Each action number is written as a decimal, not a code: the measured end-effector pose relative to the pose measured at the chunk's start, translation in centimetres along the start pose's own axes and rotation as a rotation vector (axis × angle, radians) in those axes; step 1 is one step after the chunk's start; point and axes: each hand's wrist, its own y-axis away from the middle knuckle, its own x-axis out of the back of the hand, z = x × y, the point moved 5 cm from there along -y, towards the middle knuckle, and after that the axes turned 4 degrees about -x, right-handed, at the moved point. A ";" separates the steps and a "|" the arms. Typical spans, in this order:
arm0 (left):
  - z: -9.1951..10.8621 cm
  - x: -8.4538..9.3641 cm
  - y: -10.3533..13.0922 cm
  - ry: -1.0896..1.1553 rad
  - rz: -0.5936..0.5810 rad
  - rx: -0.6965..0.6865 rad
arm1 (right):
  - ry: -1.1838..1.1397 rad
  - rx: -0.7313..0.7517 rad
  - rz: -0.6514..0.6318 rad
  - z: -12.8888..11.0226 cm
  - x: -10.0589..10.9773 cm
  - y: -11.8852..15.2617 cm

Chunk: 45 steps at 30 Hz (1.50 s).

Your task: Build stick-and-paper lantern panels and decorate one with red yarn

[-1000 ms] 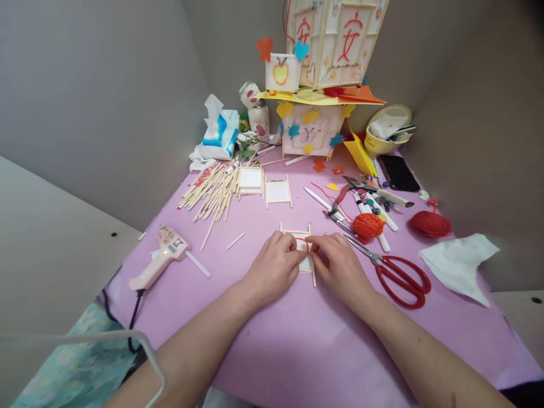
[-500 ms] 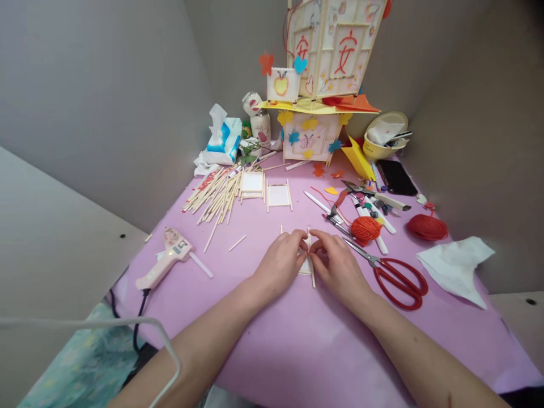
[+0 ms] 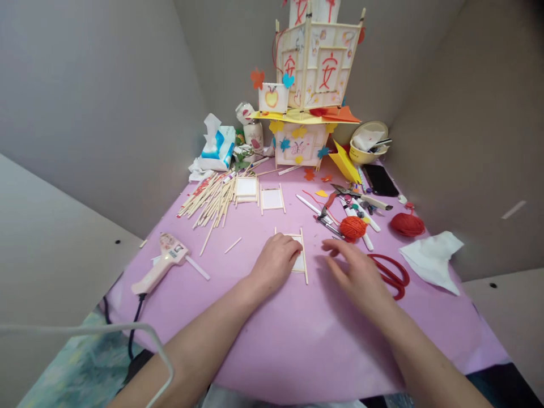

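Note:
My left hand [image 3: 278, 260] lies over a small stick frame [image 3: 300, 262] with a white panel, its fingers curled together onto the panel and covering the left part. The frame's right stick stands clear of the fingers. To the right, my right hand [image 3: 359, 276] hovers above the table with fingers apart and nothing visible in them. It hides the blades of the red-handled scissors [image 3: 397, 286]. An orange yarn ball [image 3: 352, 228] is just beyond this hand.
A pile of thin sticks [image 3: 212, 198] and finished panels [image 3: 272, 199] lie behind. At left is a glue gun [image 3: 165, 260] with its cord. Pliers [image 3: 329, 204], pens, red yarn [image 3: 407, 224] and a tissue [image 3: 431, 258] lie right. A decorated paper lantern tower [image 3: 301, 141] stands at the back.
My right hand has let go of the frame's right stick, moved right and opened over the scissors. My left hand has settled lower on the frame. The whole view has shifted slightly.

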 end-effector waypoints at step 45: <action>-0.4 -0.3 0.5 -0.130 0.020 0.046 | 0.464 -0.019 -0.209 0.7 2.0 4.0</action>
